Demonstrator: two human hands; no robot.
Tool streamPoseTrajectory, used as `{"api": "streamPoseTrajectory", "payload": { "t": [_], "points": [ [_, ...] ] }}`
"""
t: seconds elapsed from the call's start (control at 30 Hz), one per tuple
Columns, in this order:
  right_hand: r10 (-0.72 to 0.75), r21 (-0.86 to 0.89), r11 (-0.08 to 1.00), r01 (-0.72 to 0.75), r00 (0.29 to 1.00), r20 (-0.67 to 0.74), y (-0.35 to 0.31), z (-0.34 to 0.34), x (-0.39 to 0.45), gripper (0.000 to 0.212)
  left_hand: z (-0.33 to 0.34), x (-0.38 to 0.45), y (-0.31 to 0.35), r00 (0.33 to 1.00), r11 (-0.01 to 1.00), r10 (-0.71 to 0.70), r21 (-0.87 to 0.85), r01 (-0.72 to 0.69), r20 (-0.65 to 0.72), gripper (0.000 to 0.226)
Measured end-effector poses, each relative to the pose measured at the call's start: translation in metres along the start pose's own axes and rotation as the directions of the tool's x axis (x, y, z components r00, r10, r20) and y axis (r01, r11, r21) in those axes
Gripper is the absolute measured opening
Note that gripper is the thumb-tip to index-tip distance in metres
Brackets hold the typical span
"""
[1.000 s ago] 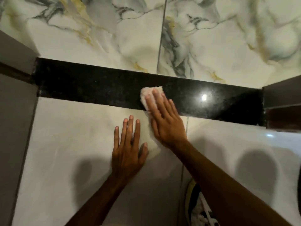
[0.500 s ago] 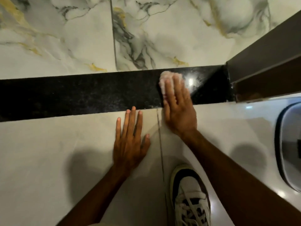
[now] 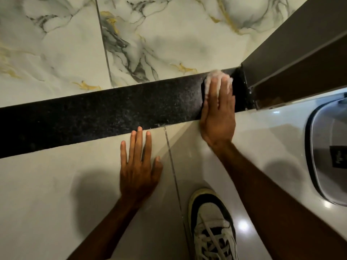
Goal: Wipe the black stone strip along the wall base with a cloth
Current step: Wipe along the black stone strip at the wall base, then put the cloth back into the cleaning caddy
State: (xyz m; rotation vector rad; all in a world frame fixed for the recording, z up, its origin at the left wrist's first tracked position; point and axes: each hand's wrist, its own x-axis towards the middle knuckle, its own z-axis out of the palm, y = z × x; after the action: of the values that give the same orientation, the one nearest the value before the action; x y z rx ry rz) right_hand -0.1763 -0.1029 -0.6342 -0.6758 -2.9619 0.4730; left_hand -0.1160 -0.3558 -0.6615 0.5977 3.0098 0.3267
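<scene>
A speckled black stone strip [image 3: 105, 113] runs across the view between the marble-patterned wall tiles and the pale floor. My right hand [image 3: 218, 117] presses a small white cloth [image 3: 213, 76] flat onto the strip's right end, close to a grey door frame. Only the cloth's top edge shows beyond my fingers. My left hand [image 3: 139, 166] lies flat on the floor tile with its fingers spread, the fingertips just touching the strip's lower edge.
A grey door frame [image 3: 293, 59] closes off the strip on the right. A grey rounded bin or lid [image 3: 326, 152] stands at the far right. My black-and-white sneaker [image 3: 212, 222] rests on the floor below my right arm. A grout line [image 3: 172, 169] runs between my hands.
My right hand has slid the cloth rightward along the strip, from its middle to the end by the door frame. The view has followed to the right. My left hand stayed planted on the floor.
</scene>
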Motion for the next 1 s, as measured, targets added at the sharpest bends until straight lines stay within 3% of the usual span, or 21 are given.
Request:
{"api": "streamPoseTrajectory", "payload": {
  "t": [0.07,0.17,0.27,0.4,0.5,0.6,0.63,0.73,0.77,0.9,1.0],
  "points": [
    [0.055,0.009,0.998,-0.055,0.998,-0.007,-0.007,0.000,0.024,0.071,0.002,0.000,-0.001,1.000,1.000,0.015,0.008,-0.015,-0.020,0.071],
    [-0.044,0.037,0.998,0.043,0.999,0.012,-0.021,0.000,0.026,0.072,-0.007,0.002,0.003,0.999,1.000,0.004,0.026,-0.005,0.035,0.070],
    [-0.056,0.141,0.990,0.025,0.973,0.223,-0.030,-0.022,-0.013,0.077,-0.043,0.007,0.009,0.980,0.998,-0.003,0.060,-0.009,0.198,0.070],
    [0.086,0.242,0.944,-0.224,0.874,0.478,-0.042,-0.085,-0.070,0.070,-0.137,0.002,0.039,0.965,0.992,-0.026,0.129,-0.008,0.260,0.070],
    [0.209,0.420,0.795,-0.438,0.848,0.488,-0.066,-0.170,-0.105,0.048,-0.234,-0.010,0.078,0.958,0.995,0.032,0.085,-0.059,0.284,0.066],
    [0.368,0.565,0.527,-0.635,0.770,0.521,-0.091,-0.276,-0.135,0.050,-0.331,-0.026,0.118,0.943,0.990,0.117,0.037,-0.135,0.310,0.060],
    [0.373,0.591,0.505,-0.629,0.776,0.508,-0.093,-0.314,-0.145,0.053,-0.363,-0.030,0.134,0.937,0.986,0.153,0.013,-0.166,0.314,0.060],
    [0.341,0.645,0.618,-0.449,0.893,0.295,-0.093,-0.415,-0.177,0.051,-0.444,-0.038,0.175,0.906,0.964,0.258,-0.021,-0.267,0.335,0.060],
    [0.358,0.646,0.633,-0.427,0.901,0.245,-0.091,-0.447,-0.187,0.052,-0.467,-0.038,0.190,0.890,0.949,0.308,-0.037,-0.314,0.336,0.061],
    [0.528,0.667,0.577,-0.471,0.838,0.135,-0.067,-0.553,-0.203,0.054,-0.533,-0.023,0.258,0.799,0.857,0.510,-0.113,-0.503,0.318,0.061],
    [0.704,0.649,0.532,-0.544,0.710,0.018,-0.028,-0.601,-0.205,0.061,-0.552,0.003,0.320,0.713,0.781,0.620,-0.173,-0.600,0.328,0.063]
  ]
}}
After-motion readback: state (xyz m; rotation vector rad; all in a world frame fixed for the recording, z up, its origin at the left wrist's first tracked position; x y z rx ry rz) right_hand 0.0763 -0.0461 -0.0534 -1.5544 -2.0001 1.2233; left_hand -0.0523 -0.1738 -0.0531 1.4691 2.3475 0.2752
